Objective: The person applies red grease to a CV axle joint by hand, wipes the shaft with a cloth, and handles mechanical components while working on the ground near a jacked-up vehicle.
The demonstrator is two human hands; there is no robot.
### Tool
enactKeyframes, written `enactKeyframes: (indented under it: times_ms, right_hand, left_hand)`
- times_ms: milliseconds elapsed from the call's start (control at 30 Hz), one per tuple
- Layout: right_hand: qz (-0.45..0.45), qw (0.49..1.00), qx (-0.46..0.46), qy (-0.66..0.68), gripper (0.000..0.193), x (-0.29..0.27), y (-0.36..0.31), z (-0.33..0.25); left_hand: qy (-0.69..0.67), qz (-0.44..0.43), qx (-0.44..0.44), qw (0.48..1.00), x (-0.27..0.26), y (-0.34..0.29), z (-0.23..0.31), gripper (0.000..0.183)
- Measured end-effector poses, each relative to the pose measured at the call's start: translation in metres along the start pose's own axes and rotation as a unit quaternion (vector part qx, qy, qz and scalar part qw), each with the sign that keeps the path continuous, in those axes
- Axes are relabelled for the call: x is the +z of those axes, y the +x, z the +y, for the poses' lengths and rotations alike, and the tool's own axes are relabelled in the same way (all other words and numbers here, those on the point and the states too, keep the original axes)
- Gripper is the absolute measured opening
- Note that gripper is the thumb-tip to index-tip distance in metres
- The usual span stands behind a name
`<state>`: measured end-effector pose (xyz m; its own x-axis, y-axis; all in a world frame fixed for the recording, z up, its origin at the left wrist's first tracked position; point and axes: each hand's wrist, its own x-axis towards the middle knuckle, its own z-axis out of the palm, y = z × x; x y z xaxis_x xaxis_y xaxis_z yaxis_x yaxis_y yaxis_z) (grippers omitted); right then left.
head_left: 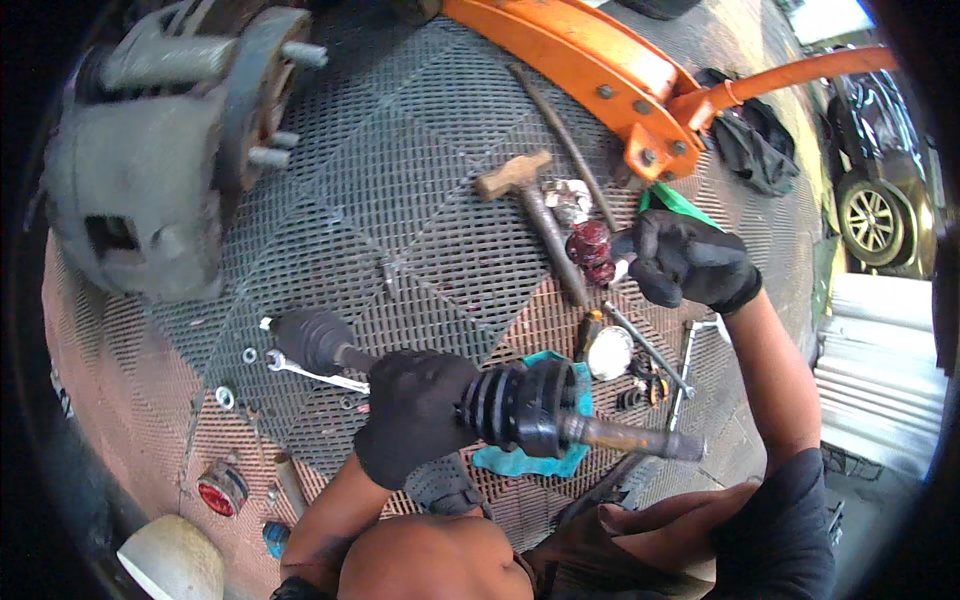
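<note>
My gloved left hand is wrapped round the middle of a drive shaft, which lies crosswise in front of me. One ribbed black boot shows to the left of the hand. On the right are a larger boot and joint with a bare, rusty stub end. My gloved right hand is raised at the right with its fingers curled. Dark red, shiny grease shows right beside its fingertips. Whatever those fingers hold, if anything, cannot be made out. A green strip shows behind that hand.
A hammer and a long bar lie on the grated floor. Spanners, a teal cloth and a red-faced round can surround the shaft. A brake caliper juts in at upper left; an orange jack stands ahead.
</note>
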<state>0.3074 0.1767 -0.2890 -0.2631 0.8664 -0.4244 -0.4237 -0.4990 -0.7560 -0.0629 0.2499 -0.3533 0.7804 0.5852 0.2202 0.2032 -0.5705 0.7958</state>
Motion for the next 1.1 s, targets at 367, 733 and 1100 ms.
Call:
enactKeyframes:
  times_ms: [367,733,1100]
  right_hand:
    - [0.082,0.993,-0.082,-0.025,0.064,0.057,-0.114,-0.042]
    - [0.091,0.981,-0.086,-0.145,0.056,0.076,-0.14,-0.036]
    - [0.09,0.953,-0.037,-0.288,0.041,0.108,-0.134,-0.055]
  left_hand:
    - [0.048,0.025,-0.051,0.997,0.008,0.034,-0.003,0.033]
    - [0.058,0.027,-0.072,0.995,0.018,0.041,-0.005,0.036]
    - [0.052,0.039,-0.074,0.995,0.018,0.044,-0.005,0.036]
